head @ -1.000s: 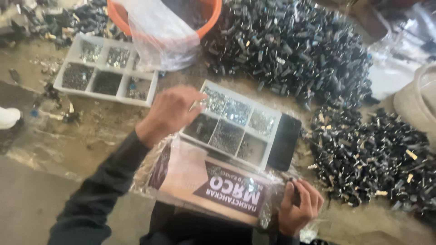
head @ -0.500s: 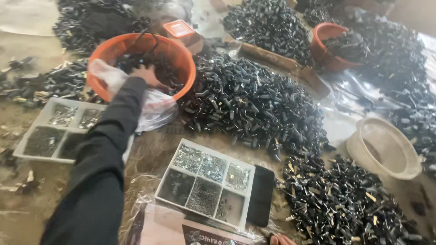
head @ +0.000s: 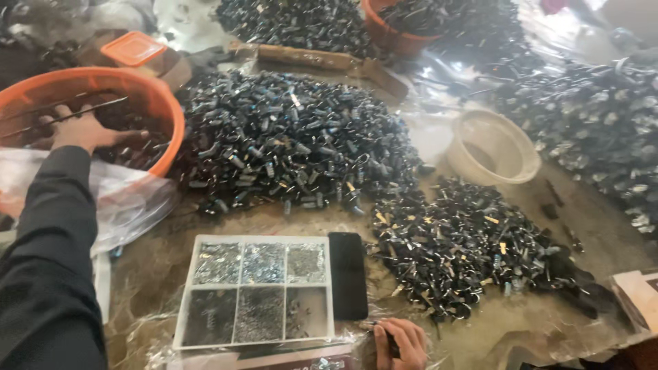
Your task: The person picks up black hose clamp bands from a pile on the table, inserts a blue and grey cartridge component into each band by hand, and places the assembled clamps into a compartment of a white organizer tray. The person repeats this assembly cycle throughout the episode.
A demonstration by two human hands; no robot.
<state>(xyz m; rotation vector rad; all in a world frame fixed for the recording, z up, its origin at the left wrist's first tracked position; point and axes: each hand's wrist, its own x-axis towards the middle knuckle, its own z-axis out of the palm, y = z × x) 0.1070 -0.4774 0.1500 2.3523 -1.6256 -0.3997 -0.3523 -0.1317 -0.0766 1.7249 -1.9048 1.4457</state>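
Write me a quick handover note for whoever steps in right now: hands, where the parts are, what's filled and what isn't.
Left hand: palm down inside the orange basin, resting on dark small parts; whether it grips any cannot be told.
Right hand: at the bottom edge, closed around a small dark item beside the compartment tray.
Tray: all six compartments hold small parts. A black phone lies against its right side.
Loose piles of dark parts lie behind the tray and to its right, unsorted.

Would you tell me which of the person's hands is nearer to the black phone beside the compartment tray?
The right hand. It rests just below the black phone, near its lower end. The left hand is far off to the upper left, inside the orange basin.
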